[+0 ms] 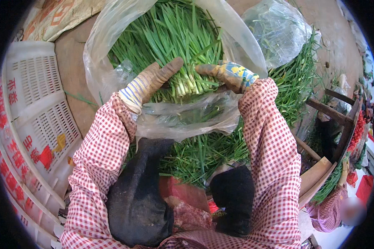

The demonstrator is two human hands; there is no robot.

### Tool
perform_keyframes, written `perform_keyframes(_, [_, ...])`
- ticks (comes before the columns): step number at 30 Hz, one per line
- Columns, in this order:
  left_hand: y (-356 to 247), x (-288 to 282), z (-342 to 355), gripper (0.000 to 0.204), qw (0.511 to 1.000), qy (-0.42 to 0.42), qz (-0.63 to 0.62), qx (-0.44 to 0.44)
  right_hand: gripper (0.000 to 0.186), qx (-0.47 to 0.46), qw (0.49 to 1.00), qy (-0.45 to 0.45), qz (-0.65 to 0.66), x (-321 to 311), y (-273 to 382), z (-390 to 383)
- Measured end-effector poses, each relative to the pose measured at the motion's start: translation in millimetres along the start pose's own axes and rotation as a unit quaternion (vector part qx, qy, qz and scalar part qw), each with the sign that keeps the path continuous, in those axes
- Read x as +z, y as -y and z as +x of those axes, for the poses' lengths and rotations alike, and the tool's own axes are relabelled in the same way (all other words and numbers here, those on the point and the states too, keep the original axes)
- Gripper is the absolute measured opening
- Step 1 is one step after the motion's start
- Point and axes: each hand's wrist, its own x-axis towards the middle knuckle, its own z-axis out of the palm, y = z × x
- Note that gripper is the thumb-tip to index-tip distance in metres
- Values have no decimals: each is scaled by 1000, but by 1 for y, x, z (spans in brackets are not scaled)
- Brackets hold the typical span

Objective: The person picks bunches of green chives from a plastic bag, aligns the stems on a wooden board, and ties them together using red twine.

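A bunch of green chives (183, 39), its pale cut ends toward me, lies on more greens inside a large clear plastic bag (245, 31). My left hand (151, 81), in a dirt-stained striped glove, grips the bunch from the left, close to the pale ends. From the right, my right hand (230, 74), in a stained blue and yellow patterned glove, presses on the same bunch. The gloved fingers face each other across the stems, and their undersides are hidden among the leaves. Toward me, the bag's near edge (187, 124) hangs loosely below both hands.
White slatted plastic crates (41, 99) stand at the left. Loose greens (195, 157) lie between my knees, with another heap (297, 79) at the right beside a second clear bag (274, 33). A wooden frame (332, 112) and another person's checkered sleeve (326, 211) are farther right.
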Motion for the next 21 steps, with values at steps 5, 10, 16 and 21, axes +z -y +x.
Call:
perform_keyframes(5, [-14,11,-10,70,970,-30,-239,10,55,-86,996,12,-18,-15,26,-15])
perform_keyframes(10, [-27,21,2,67,869,-33,-494,-3,56,-276,958,-23,-71,-7,26,-6])
perform_keyframes(16, [-7,8,9,53,806,71,-587,31,41,-218,947,-89,-217,14,51,-1])
perform_keyframes(21, [7,3,-14,38,823,31,-567,-24,60,-51,959,-175,-216,64,78,1])
